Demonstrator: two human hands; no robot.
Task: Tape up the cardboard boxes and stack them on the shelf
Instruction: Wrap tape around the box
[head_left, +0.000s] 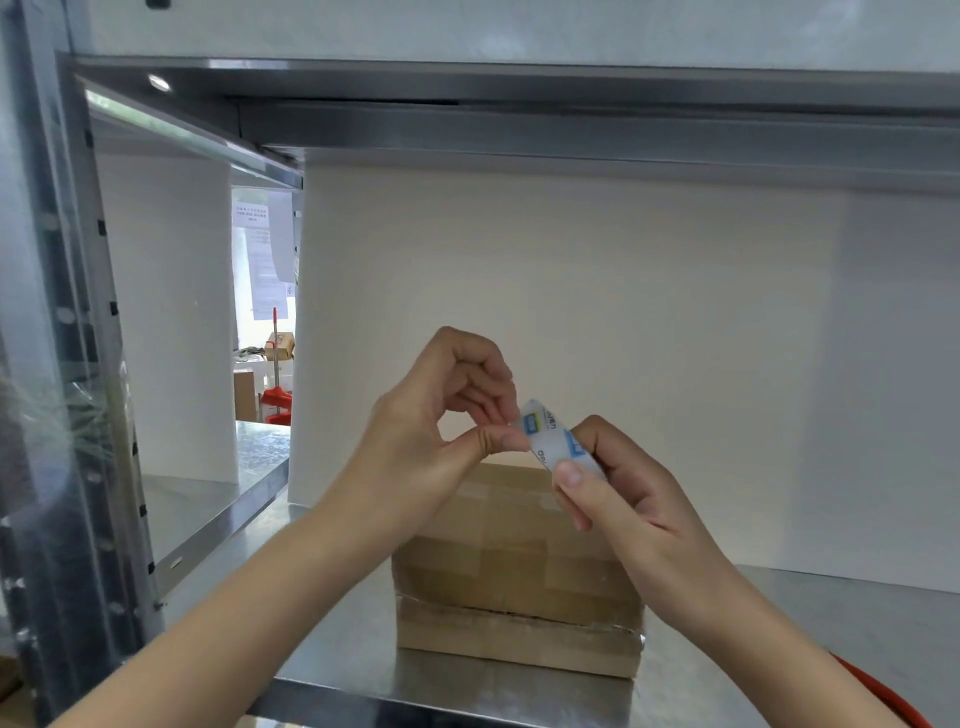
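Gripping tape roll (563, 441), right hand (623, 493); left hand (441, 426) pinches its edge; box (519, 582) beneath.

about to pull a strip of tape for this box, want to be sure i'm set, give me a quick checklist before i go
1. Tape roll held: ok, right hand grips it.
2. Tape end found: cannot tell; left hand pinches at the roll's edge, but no free strip is visible.
3. Cardboard box in reach: ok, directly below both hands on the metal shelf.
4. Box flaps closed: ok, top looks shut, some tape already on it.
5. Front seam sealed: not ok, the tape along the front looks wrinkled and ragged.
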